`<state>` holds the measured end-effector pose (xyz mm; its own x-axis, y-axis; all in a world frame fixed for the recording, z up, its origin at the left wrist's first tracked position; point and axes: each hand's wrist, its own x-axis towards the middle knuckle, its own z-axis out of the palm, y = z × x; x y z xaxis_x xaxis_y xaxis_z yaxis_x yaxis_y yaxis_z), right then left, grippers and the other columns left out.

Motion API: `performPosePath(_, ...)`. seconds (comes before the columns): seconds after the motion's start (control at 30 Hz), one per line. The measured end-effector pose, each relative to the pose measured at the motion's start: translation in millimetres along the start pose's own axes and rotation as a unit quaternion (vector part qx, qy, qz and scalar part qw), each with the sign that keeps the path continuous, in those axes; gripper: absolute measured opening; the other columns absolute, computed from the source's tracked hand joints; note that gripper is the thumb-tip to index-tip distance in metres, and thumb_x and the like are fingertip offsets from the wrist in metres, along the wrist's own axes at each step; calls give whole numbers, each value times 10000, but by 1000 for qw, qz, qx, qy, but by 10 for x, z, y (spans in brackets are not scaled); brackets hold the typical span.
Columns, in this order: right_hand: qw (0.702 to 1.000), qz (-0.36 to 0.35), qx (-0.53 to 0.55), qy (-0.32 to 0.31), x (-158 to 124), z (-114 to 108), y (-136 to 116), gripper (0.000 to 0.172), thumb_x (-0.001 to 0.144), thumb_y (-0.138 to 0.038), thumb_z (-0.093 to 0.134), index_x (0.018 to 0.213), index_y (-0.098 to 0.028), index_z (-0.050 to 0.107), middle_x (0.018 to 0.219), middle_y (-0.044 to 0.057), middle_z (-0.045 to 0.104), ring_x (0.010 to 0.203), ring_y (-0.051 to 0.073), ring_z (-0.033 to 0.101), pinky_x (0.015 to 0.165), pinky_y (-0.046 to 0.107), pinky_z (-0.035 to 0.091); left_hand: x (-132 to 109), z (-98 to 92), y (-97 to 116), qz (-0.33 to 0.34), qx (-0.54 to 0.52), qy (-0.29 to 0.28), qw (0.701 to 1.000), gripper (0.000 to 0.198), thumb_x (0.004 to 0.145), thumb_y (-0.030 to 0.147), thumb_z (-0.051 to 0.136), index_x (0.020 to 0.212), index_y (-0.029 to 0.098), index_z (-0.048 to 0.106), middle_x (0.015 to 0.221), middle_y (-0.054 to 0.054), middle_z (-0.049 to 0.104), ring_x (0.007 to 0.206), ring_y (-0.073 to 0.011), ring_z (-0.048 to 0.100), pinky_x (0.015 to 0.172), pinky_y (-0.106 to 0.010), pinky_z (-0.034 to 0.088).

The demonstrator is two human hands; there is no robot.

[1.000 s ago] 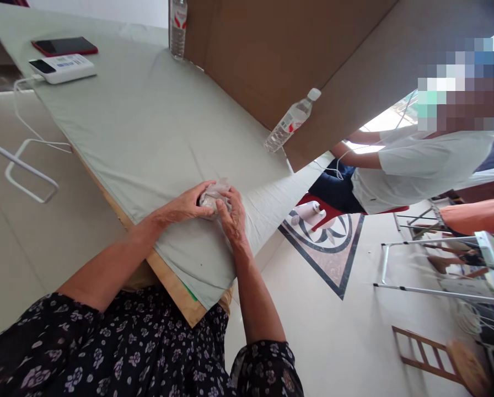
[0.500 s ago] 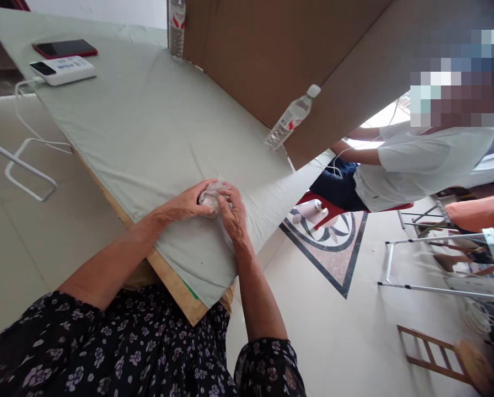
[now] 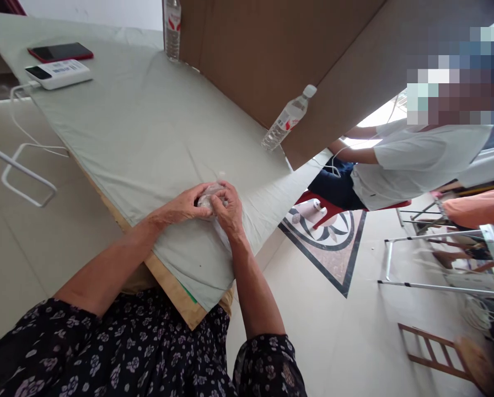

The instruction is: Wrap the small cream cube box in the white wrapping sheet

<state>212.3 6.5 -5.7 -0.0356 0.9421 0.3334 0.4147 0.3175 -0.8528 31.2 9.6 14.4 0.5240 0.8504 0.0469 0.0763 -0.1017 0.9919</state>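
Both hands are wrapped round a small, roundish bundle in clear, crinkled plastic (image 3: 206, 203), close to the near corner of the cloth-covered table (image 3: 148, 127). What is inside the plastic cannot be made out. My left hand (image 3: 186, 203) grips its left side, thumb on the near side and fingers at the far side. My right hand (image 3: 229, 212) closes on it from the right, its thumb and fingertips bent over the top. A strip of clear plastic hangs below, beside my right wrist.
A water bottle (image 3: 286, 122) stands by a large brown cardboard panel (image 3: 251, 55); another bottle (image 3: 172, 33) stands at its left end. A phone (image 3: 60, 52) and a white device with a cable (image 3: 60, 75) lie far left. A person in a white shirt (image 3: 420, 160) sits at right.
My right thumb and fingertips have bent further inward over the plastic bundle. My left hand keeps its grip. The whole view has shifted slightly.
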Motion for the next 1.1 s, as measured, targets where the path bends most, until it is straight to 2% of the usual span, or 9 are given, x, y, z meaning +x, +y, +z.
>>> performPosePath(0.17,1000,24,-7,3,20,24,12,97,854,-294,654,786,-229,633,1318,110,690,1279,265,620,997,436,538,-10,13,68,-49,12,14,999,546,718,429,727,1190,161,671,975,-10,662,864,-192,587,770,-293,464)
performPosePath(0.27,999,30,12,-2,-45,-26,-24,125,887,-356,648,884,-232,669,1335,115,687,1282,268,625,924,407,555,-17,13,97,-54,17,24,998,468,704,439,729,1079,165,676,872,13,614,789,-168,544,710,-276,434)
performPosePath(0.43,998,52,31,28,-212,-190,-73,268,915,-454,648,1091,-253,672,1444,113,641,1223,255,653,961,438,551,-6,12,45,-61,7,22,998,489,693,423,730,1110,173,676,916,5,647,839,-186,586,768,-295,465)
performPosePath(0.67,999,36,34,4,-176,-127,24,284,928,-504,603,962,-245,713,1375,111,667,1278,269,627,963,432,559,-8,1,17,-51,-5,21,998,503,700,434,760,1119,170,673,939,4,666,849,-183,606,781,-292,477)
performPosePath(0.77,998,39,52,-15,-187,-140,28,336,926,-556,619,1033,-252,715,1406,103,655,1271,270,635,967,428,566,-16,-4,42,-57,-18,18,998,511,707,441,762,1128,166,672,966,-12,688,872,-195,624,782,-298,492)
performPosePath(0.83,995,38,75,-43,-218,-189,17,445,896,-584,678,1214,-273,676,1410,100,660,1249,272,651,977,437,571,-17,-6,57,-63,-33,15,997,538,714,464,767,1147,160,673,1003,-34,708,899,-212,642,783,-309,507)
performPosePath(0.9,992,37,95,-76,-245,-241,13,653,842,-584,758,1398,-295,572,1404,106,667,1232,278,665,987,455,576,-12,-7,69,-65,-39,17,997,564,712,485,776,1155,149,681,1013,-52,722,906,-225,653,774,-314,513)
performPosePath(0.97,990,35,96,-96,-251,-270,24,812,802,-560,813,1501,-318,477,1412,109,657,1232,281,665,987,461,581,-3,-2,79,-66,-36,20,997,571,708,484,777,1157,141,692,1003,-59,732,900,-230,659,765,-317,512)
performPosePath(1.1,991,43,90,-92,-216,-240,74,873,804,-564,812,1548,-309,432,1271,92,696,1063,246,703,869,406,605,11,25,96,-69,-21,35,997,553,723,483,741,1157,142,714,966,-50,736,860,-221,653,749,-317,509)
